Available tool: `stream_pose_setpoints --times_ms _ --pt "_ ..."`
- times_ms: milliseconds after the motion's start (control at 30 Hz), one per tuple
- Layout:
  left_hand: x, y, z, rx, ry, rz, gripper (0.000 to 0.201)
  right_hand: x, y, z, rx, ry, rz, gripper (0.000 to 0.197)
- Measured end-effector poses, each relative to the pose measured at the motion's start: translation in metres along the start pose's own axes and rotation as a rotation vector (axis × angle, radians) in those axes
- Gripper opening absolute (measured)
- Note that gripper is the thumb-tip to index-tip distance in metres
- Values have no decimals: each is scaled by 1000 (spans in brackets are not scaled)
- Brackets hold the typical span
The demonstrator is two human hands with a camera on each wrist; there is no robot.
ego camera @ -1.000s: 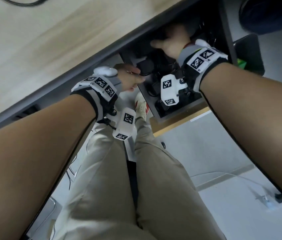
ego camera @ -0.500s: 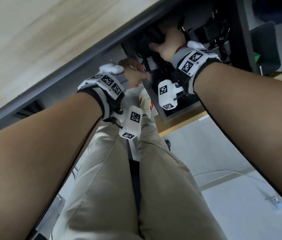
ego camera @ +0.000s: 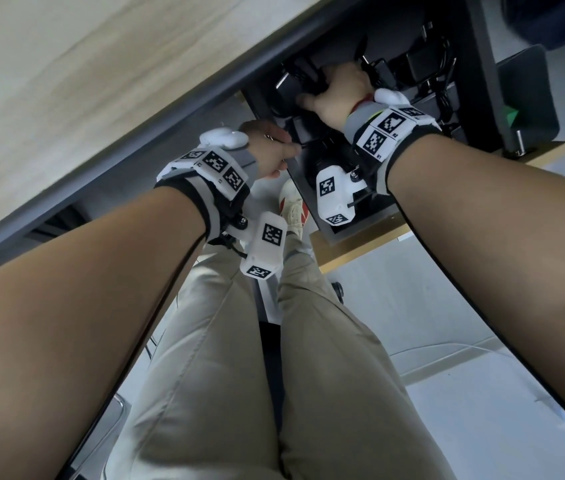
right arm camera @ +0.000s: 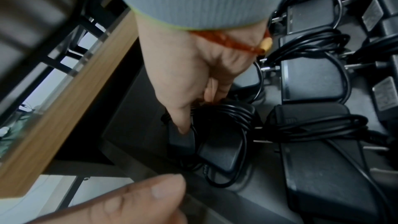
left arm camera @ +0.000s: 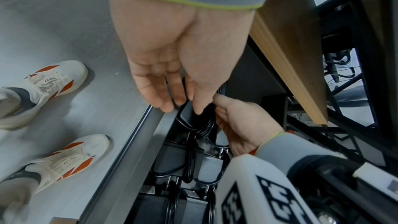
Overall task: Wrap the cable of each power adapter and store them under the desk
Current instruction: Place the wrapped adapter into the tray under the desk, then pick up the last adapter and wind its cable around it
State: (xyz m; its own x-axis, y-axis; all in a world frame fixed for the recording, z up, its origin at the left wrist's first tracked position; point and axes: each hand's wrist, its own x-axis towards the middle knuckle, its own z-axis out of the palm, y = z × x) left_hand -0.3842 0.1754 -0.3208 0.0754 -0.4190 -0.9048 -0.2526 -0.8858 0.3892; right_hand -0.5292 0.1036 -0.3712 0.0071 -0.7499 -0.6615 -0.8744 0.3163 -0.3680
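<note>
Under-desk tray [left arm camera: 137,140], dark, crowded with wrapped adapters [right arm camera: 312,81]. My right hand [right arm camera: 193,77] clamped on power adapter [right arm camera: 217,142], cable coiled round it, at tray's near corner by rim. Left hand [left arm camera: 172,67] relaxed, fingertips apparently touching it. Seat flat, loops tucked. Free room: only this corner; desk edge [ego camera: 204,91] close overhead.

Matt black plastic adapters [right arm camera: 312,81] with smooth glossy cables [right arm camera: 228,110]; pale wood-grain bench [ego camera: 66,64]; smooth grey floor [left arm camera: 64,23]; beige cloth trousers [ego camera: 204,375].
</note>
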Motion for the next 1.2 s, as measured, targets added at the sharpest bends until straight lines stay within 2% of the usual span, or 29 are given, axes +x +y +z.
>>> stream_pose_setpoints --times_ms 133,333,500,633,700,767,900,1000,1067,1100,1200 --pt "-6 2 3 48 16 25 18 -15 6 -5 71 34 -22 51" --pt "-45 23 11 38 -9 82 12 -52 10 -28 181 -41 16 24" --pt "-91 45 11 20 -1 133 11 -94 -4 -69 245 -14 39 19" --pt "-121 60 -1 9 -2 161 9 -123 -27 -101 398 0 84 10" --pt "-132 73 -12 -9 -34 175 7 -134 -39 -117 415 9 81 14" --pt "-147 91 -31 -33 -70 211 13 -144 -60 -137 403 40 51 16" --pt "-163 118 -77 -97 81 288 10 -152 -113 -168 403 59 -11 18" --pt "-167 132 -120 -147 189 274 9 -149 -160 -180 503 47 -26 10" --pt "-163 138 -150 -161 255 264 15 -136 -188 -182 498 75 -41 4" --pt "-160 140 -165 -162 278 261 19 -128 -200 -182 456 83 -61 9" --pt "-150 142 -200 -183 305 258 30 -104 -232 -182 273 106 -99 47"
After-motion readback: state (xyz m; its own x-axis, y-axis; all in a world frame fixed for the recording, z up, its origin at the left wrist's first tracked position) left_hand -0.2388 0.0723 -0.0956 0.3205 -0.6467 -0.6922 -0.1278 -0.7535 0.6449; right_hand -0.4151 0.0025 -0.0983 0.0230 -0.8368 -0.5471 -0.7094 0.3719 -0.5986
